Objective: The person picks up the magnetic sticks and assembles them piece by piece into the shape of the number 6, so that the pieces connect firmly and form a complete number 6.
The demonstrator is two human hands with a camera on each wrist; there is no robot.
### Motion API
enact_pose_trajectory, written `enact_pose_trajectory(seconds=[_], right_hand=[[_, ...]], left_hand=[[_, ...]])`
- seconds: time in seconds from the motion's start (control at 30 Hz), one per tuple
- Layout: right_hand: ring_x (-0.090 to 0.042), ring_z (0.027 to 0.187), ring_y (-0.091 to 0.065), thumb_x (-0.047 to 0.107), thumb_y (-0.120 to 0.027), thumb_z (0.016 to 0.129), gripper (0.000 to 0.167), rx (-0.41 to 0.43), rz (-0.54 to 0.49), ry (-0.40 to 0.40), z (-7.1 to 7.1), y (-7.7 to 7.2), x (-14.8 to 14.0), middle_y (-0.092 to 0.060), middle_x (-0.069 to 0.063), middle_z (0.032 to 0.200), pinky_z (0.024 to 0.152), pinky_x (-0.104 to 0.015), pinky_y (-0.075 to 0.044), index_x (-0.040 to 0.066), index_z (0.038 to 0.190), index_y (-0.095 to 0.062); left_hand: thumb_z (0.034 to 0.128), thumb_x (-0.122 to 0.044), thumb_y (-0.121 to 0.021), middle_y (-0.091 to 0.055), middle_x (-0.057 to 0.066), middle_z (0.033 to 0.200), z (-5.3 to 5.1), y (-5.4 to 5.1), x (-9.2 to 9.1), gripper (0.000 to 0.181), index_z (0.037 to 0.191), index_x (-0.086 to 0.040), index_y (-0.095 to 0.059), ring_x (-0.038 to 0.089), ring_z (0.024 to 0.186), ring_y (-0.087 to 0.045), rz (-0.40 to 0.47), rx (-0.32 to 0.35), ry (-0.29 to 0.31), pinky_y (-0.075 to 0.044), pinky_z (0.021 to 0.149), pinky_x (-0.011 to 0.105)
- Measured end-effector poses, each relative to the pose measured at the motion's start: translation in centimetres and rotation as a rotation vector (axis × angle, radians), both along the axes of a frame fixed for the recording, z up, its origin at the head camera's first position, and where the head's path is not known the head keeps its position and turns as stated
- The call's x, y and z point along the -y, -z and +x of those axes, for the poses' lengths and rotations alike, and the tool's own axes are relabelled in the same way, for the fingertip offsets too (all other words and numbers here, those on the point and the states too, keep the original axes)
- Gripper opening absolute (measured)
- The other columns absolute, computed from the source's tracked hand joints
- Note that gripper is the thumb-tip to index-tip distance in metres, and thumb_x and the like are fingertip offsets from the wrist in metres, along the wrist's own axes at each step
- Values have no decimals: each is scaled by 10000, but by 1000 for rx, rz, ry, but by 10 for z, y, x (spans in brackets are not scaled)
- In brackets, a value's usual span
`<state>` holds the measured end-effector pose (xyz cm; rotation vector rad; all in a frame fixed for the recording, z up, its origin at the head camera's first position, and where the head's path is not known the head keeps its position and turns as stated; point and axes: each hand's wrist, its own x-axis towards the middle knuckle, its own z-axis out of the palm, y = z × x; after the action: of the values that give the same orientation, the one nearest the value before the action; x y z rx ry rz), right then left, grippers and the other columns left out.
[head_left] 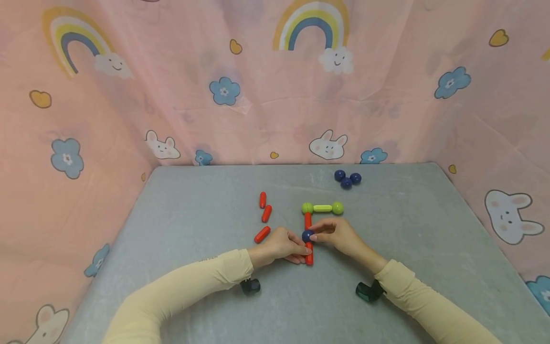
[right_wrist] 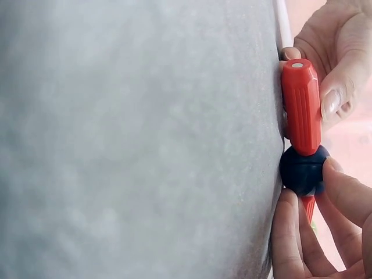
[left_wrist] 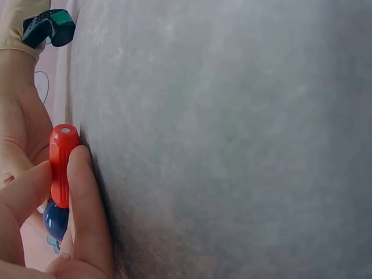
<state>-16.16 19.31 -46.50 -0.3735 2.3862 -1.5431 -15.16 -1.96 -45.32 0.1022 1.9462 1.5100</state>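
A blue ball (head_left: 307, 236) joins two red rods in a line; the upper rod (head_left: 307, 220) runs up to a green ball (head_left: 307, 208), from which a green rod (head_left: 322, 208) leads right to another green ball (head_left: 337, 208). My left hand (head_left: 281, 246) pinches the lower red rod (head_left: 309, 258) between thumb and fingers. The left wrist view shows that red rod (left_wrist: 61, 165) touching the blue ball (left_wrist: 56, 220). With thumb and fingertips my right hand (head_left: 341, 236) holds the blue ball, also seen in the right wrist view below the red rod (right_wrist: 301, 107).
Three loose red rods (head_left: 262, 199) lie left of the joined pieces. Three blue balls (head_left: 346, 183) sit together near the table's back edge. A pink patterned cloth (head_left: 266, 119) hangs behind and beside the grey table (head_left: 206, 200).
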Motion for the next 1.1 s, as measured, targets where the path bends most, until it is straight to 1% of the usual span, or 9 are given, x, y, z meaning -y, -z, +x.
enact_pose_trajectory(seconds=[0.27,0.63,0.87,1.1], right_hand=[[-98,869,-713,164,-773,856,269,10,2,14,0,2,0,-751,-172,1058,756,-202,-563,30,1086,-739],[-77,859,-714,142,-770,855,269,6,-16,6,0,2,0,-748,-187,1061,756,-200,-566,19,1091,-736],[-97,866,-715,147,-767,859,271,12,-14,6,-1,3,0,-748,-183,1067,756,-199,-568,21,1096,-734],[-111,876,-713,200,-773,860,305,14,14,9,-2,0,-2,-751,-166,1066,756,-223,-568,35,1113,-731]], left_hand=[[800,-101,-816,-751,110,715,0,0,-1,117,839,-1,-770,106,587,-696,13,-2,1,-600,605,263],[798,-94,-816,-755,117,727,2,2,-1,117,844,1,-767,111,590,-696,3,-22,-6,-601,605,269],[796,-103,-821,-751,107,714,3,1,0,118,839,-7,-769,109,586,-693,-9,-31,-7,-599,601,266],[798,-107,-820,-754,114,722,2,3,0,123,848,-9,-767,110,589,-696,0,-29,-8,-600,605,267]])
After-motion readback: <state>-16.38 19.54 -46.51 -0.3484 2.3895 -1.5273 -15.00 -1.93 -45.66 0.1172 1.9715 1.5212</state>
